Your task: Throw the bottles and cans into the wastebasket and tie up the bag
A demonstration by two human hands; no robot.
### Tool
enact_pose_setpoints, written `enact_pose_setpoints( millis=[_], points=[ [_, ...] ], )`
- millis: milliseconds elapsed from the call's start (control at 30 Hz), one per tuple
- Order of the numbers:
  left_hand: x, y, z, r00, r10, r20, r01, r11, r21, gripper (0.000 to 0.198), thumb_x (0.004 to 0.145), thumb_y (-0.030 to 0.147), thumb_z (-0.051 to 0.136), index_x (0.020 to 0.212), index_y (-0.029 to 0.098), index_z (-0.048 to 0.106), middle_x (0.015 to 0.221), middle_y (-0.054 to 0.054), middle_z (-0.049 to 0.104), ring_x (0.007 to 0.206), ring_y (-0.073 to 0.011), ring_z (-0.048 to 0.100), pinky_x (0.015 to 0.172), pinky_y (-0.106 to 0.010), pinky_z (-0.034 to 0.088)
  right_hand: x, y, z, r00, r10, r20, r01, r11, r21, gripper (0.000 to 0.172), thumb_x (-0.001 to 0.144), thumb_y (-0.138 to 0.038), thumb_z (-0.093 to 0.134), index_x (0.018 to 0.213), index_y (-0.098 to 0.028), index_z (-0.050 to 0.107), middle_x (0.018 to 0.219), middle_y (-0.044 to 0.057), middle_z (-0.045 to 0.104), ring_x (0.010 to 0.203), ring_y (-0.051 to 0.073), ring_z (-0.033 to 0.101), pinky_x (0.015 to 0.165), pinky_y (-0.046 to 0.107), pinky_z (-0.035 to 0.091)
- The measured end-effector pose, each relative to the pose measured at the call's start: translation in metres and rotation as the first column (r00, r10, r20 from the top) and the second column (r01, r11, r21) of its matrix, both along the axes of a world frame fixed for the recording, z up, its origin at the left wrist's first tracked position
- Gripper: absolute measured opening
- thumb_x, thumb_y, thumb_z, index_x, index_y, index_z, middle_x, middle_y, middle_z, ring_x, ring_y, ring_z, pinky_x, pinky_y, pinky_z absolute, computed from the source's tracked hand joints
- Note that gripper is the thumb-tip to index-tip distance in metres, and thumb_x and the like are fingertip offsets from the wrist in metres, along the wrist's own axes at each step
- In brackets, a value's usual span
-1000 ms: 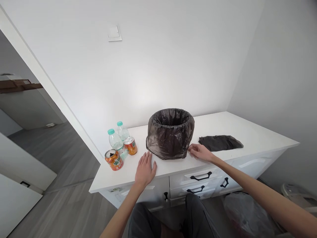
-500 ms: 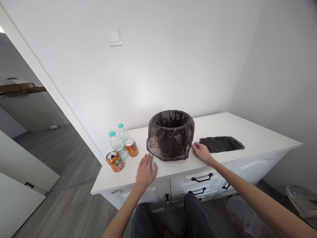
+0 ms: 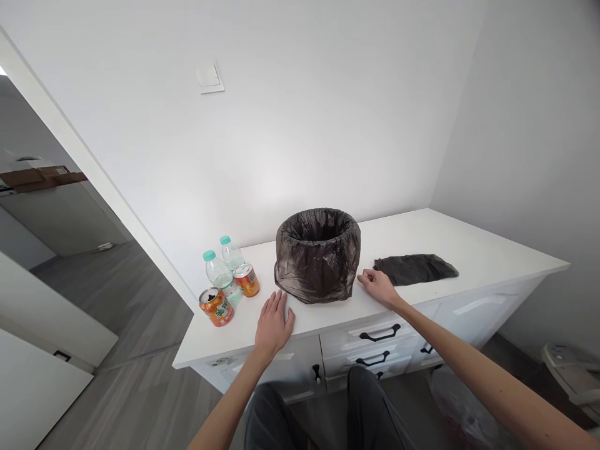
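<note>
A trash bin lined with a black plastic bag [image 3: 319,269] stands on the white cabinet top, the bag folded down over its rim and hanging outside. My left hand [image 3: 274,322] lies flat on the surface, fingers stretched toward the bag's lower left edge. At the right of the bin rests my right hand [image 3: 379,286], fingers curled closed, with no held thing visible and a small gap to the bag. Just beyond that hand is a folded black plastic bag [image 3: 417,270]. Two orange drink cans [image 3: 216,307] and two clear plastic bottles [image 3: 218,272] with teal caps stand to the left.
The white cabinet [image 3: 497,256] has drawers with black handles [image 3: 379,334] below its front edge. Behind it rises a white wall with a light switch [image 3: 210,80]. A clear plastic bag [image 3: 464,406] lies on the floor at lower right.
The view has shifted slightly. My right hand has come a little away from the bag on the bin. My left hand stays flat in place.
</note>
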State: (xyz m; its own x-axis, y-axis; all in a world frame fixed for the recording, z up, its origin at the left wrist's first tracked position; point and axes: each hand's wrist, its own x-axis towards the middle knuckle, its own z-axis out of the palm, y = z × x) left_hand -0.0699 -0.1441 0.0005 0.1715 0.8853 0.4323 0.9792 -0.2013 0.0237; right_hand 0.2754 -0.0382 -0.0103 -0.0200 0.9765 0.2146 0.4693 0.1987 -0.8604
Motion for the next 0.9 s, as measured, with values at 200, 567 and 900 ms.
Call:
enact_pose_setpoints(
  millis=[200, 567, 900],
  points=[
    [-0.024, -0.005, 0.034, 0.992, -0.075, -0.104, 0.078, 0.997, 0.022, 0.047, 0.101, 0.029, 0.045, 0.147, 0.026, 0.057, 0.162, -0.01, 0.05, 0.148, -0.0315, 0.048, 0.122, -0.053, 0.038, 0.0, 0.001, 0.002, 1.0, 0.015, -0.016, -0.015, 1.0, -0.003, 0.038, 0.084, -0.042, 0.055, 0.063, -0.025, 0.029, 0.06, -0.005, 0.032, 0.061, 0.014, 0.033, 0.059, 0.029, 0.026],
    [-0.093, 0.092, 0.227, 0.91, 0.373, -0.18, -0.332, 0.917, 0.221, 0.049, 0.097, 0.039, 0.047, 0.136, 0.012, 0.062, 0.143, -0.025, 0.06, 0.135, -0.0434, 0.051, 0.113, -0.061, 0.033, -0.001, 0.004, 0.002, 0.999, 0.03, -0.018, -0.03, 0.999, 0.014, 0.041, 0.087, -0.047, 0.054, 0.064, -0.025, 0.029, 0.059, -0.005, 0.033, 0.061, 0.015, 0.034, 0.06, 0.028, 0.029],
    [-0.077, 0.107, 0.243, 0.904, 0.345, -0.251, -0.329, 0.939, 0.105, 0.043, 0.103, 0.04, 0.035, 0.132, 0.02, 0.061, 0.103, -0.015, 0.079, 0.108, -0.0332, 0.071, 0.115, -0.055, 0.033, -0.005, 0.006, 0.003, 1.0, 0.0, -0.014, 0.0, 0.999, 0.042, 0.04, 0.086, -0.046, 0.053, 0.062, -0.025, 0.03, 0.057, -0.004, 0.036, 0.059, 0.015, 0.035, 0.059, 0.028, 0.03]
  ],
)
